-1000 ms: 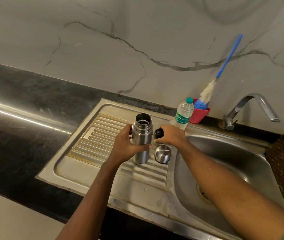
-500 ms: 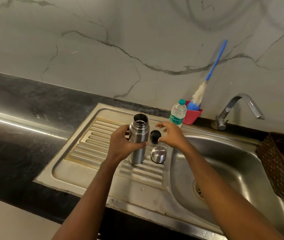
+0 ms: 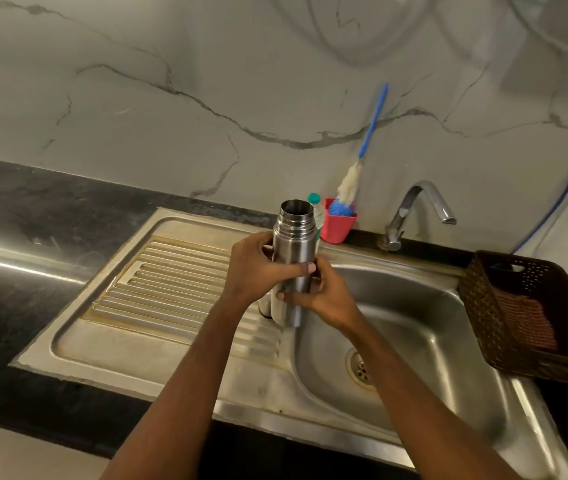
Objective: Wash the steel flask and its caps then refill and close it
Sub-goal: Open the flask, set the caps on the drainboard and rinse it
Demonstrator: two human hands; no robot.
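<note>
Flask (image 3: pixel 293 258) now lifted off the drainboard (image 3: pixel 171 289), in two hands.
Half a second ago the left hand (image 3: pixel 258 268) alone gripped it, standing on the ribs, while the right hand (image 3: pixel 324 292) hovered beside it. Now the right fingers wrap the flask just below the left fingers, and it hangs at the sink's (image 3: pixel 431 306) edge. Its mouth, above the fingers, is open; contents unseen. Beyond the fingers a red cup (image 3: pixel 338 226) holds a brush (image 3: pixel 372 133); to their right, a basket (image 3: pixel 483 306) holds cloth (image 3: pixel 524 320).
</note>
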